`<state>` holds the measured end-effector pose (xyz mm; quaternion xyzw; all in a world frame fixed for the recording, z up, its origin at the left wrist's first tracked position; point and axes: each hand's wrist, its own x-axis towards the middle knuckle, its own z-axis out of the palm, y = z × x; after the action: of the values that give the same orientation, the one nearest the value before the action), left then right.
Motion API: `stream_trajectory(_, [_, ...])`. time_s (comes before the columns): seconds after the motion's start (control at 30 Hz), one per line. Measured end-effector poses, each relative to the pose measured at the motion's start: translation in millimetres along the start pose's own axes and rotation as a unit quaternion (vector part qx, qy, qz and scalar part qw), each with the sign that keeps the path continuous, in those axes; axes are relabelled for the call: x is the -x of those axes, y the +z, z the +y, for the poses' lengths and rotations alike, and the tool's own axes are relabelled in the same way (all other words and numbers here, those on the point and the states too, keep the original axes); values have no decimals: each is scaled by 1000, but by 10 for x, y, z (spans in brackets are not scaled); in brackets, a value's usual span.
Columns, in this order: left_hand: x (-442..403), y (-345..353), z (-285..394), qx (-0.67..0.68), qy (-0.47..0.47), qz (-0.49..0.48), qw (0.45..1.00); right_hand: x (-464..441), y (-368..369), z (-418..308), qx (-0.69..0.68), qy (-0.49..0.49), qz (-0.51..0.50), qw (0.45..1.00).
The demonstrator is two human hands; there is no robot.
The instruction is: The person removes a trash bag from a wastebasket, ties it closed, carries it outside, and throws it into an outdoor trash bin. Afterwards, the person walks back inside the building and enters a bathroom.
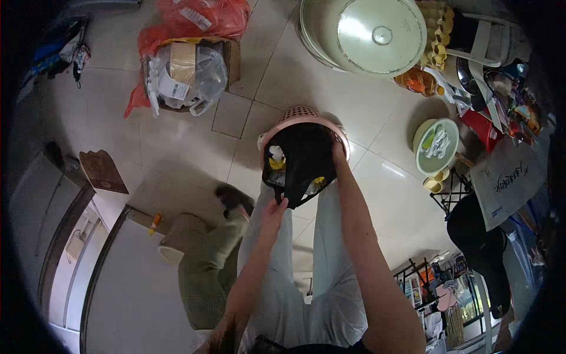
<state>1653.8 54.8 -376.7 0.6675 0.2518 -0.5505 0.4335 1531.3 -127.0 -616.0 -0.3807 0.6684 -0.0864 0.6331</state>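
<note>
A pink plastic basket [302, 114] with a perforated side stands on the floor in front of my legs. It is lined with a black plastic bag [303, 147], which holds some white and yellow rubbish [276, 160]. My left hand [276, 211] is closed on the near edge of the bag, pulling it to a point. At the basket's right rim, my right hand [338, 154] is closed around the bag's edge, its fingertips partly hidden by the black plastic.
A cardboard box [233, 62] of plastic packaging and a red bag [206, 20] lie at the upper left. Large pale green tubs [382, 35] stand upper right, a small green basin [421, 147] below them. Another person's green-clothed leg [206, 277] is close on my left.
</note>
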Motion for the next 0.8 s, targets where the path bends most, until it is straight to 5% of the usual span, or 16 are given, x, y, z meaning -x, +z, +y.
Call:
stream_trajectory(0.17, [25, 15, -33, 16, -6, 16, 1000, -211, -131, 508, 6, -8, -67, 998])
stream_trajectory(0.27, [-6, -44, -129, 23, -4, 7, 1000, -154, -183, 446, -107, 87, -74, 988])
stream_trajectory(0.37, [-12, -14, -127, 18, -9, 16, 1000, -103, -170, 308, -91, 58, -63, 992])
stream_trajectory(0.57, [-11, -25, -43, 37, 0, 46, 998, 334, -32, -426, 6, 133, -5, 991])
stream_trajectory(0.7, [-107, -82, -168, 15, 23, 57, 998, 625, -158, -1049, -113, 204, -113, 966])
stream_trajectory(0.77, [-131, -106, -217, 8, 20, 52, 998, 259, -635, -910, 295, 97, -239, 920])
stream_trajectory(0.8, [-135, -124, -238, 2, 18, 51, 999, 190, -721, -1022, 293, 98, -236, 921])
